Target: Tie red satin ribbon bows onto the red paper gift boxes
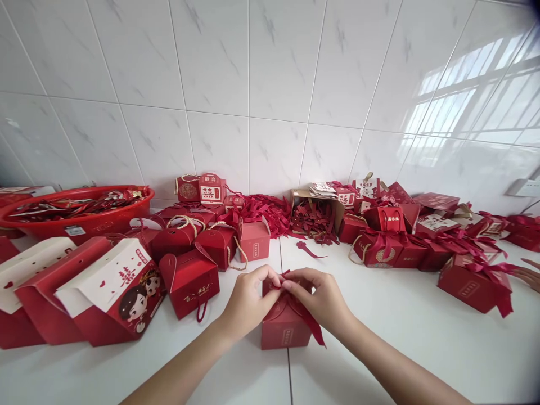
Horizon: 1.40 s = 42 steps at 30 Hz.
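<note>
A small red box (286,333) stands upright on the white table in front of me, with pale lettering on its near face. Above its top, my left hand (255,295) pinches a red ribbon between thumb and forefinger. My right hand (317,295) pinches the same ribbon (313,328) close beside it, the fingertips of both hands nearly touching. One ribbon tail hangs down past the box's right side. The fingers partly hide the ribbon at the middle and the box's top.
Large boxes (113,292) and a red basin (80,211) of packets stand left. Behind lie loose ribbons (268,214) and an open carton (299,194). More boxes (379,247) fill the right, where another person's hand (529,274) is near a ribboned box (475,284).
</note>
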Motion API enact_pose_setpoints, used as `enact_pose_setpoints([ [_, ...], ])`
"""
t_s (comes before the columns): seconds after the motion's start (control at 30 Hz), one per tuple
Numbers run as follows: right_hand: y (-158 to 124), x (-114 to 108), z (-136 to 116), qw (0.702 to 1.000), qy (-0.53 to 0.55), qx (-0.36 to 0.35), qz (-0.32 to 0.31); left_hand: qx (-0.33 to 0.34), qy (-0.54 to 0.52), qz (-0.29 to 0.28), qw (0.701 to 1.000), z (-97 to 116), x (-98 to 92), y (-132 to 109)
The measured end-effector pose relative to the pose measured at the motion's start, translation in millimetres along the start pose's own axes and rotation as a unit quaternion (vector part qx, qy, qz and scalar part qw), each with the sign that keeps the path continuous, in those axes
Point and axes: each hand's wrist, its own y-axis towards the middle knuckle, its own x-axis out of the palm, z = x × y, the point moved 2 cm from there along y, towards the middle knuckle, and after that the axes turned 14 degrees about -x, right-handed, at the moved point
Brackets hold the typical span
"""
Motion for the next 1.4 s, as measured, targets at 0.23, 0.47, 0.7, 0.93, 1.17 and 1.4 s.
enact_pose_setpoints([
  [0.23,-6.0,0.2,6.2,0.998,-0.059,-0.035,0.015,0.013,-0.015,0.028,0.999,-6.6,5.2,-1.4],
  [0.47,-4.7,3.3,7.1,0.993,0.1,0.054,-0.02,0.008,-0.032,0.043,0.999,-5.4,6.6,-2.7],
  [0.7,-10.4,6.0,13.2,0.985,0.164,0.035,-0.04,-0.012,-0.092,0.061,0.994,-7.9,13.7,6.0],
  [0.93,-14.1,5.2,16.2,0.983,0.178,0.051,-0.01,0.027,0.073,0.035,0.996,3.9,10.4,-7.5],
  [1.17,-19.7,-8.2,11.3,0.984,0.163,0.064,-0.035,-0.036,0.038,-0.031,0.998,0.3,1.3,-3.0],
  [1.4,-29.1,-28.5,2.4,0.986,-0.128,-0.093,-0.052,-0.056,0.054,-0.13,0.988,13.2,-13.8,-0.2],
])
